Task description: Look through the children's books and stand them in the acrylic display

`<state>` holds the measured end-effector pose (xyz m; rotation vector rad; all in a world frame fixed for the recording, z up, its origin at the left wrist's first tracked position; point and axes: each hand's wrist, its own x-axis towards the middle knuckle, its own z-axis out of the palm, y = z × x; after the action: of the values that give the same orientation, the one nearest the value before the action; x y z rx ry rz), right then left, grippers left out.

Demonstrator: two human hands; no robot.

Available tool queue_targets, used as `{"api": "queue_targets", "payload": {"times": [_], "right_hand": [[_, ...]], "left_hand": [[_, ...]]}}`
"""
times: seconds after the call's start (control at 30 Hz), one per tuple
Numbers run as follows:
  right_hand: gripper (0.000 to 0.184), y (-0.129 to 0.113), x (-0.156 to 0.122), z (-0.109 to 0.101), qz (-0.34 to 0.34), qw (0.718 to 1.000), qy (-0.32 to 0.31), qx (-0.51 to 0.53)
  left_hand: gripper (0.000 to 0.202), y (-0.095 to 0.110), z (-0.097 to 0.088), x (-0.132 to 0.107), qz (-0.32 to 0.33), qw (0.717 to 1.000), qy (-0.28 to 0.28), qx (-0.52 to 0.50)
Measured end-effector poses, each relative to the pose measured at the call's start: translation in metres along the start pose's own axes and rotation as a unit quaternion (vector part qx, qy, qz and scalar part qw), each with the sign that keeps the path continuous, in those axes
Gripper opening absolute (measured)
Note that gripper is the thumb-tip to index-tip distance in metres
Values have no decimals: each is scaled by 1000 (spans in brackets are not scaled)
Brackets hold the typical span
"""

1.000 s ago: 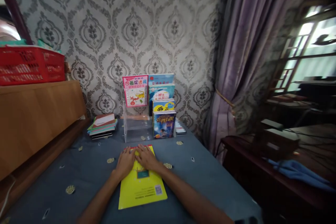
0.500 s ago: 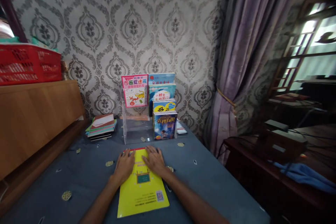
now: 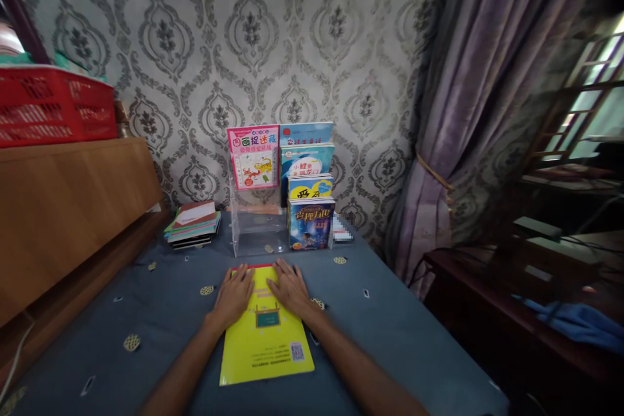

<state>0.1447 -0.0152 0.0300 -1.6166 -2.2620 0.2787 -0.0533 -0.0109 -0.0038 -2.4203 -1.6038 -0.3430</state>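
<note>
A yellow book (image 3: 266,344) lies flat on the dark patterned cloth, a small chalkboard picture and a QR code showing on its cover. My left hand (image 3: 236,292) rests on its upper left part with fingers stretched out. On the upper right part lies my right hand (image 3: 289,287), fingers likewise extended and flat. Just beyond the book stands a clear acrylic rack (image 3: 258,244). A pink picture book (image 3: 255,162) leans in the rack's upper left. Its right side holds several books in tiers, a dark blue one (image 3: 312,226) frontmost.
A stack of books and notebooks (image 3: 194,224) lies left of the rack. A wooden cabinet (image 3: 73,208) with a red basket (image 3: 53,104) on top borders the left side. Patterned wallpaper rises behind, and a purple curtain (image 3: 453,110) hangs at the right near a dark red table (image 3: 458,279).
The camera view has shifted slightly, so the rack and book sit a little higher in the picture. Both hands stay flat on the yellow book.
</note>
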Motion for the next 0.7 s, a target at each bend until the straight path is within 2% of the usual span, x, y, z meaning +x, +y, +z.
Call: {"api": "queue_targets", "payload": {"times": [0.2, 0.47, 0.7], "right_hand": [[51, -3, 1, 0, 3, 1000, -2, -9], [54, 11, 4, 3, -28, 999, -28, -18], [58, 25, 0, 9, -55, 997, -45, -31]], "left_hand": [[46, -8, 9, 4, 36, 998, -19, -54], [47, -5, -1, 5, 20, 996, -47, -80], [46, -7, 4, 5, 17, 995, -37, -94]]}}
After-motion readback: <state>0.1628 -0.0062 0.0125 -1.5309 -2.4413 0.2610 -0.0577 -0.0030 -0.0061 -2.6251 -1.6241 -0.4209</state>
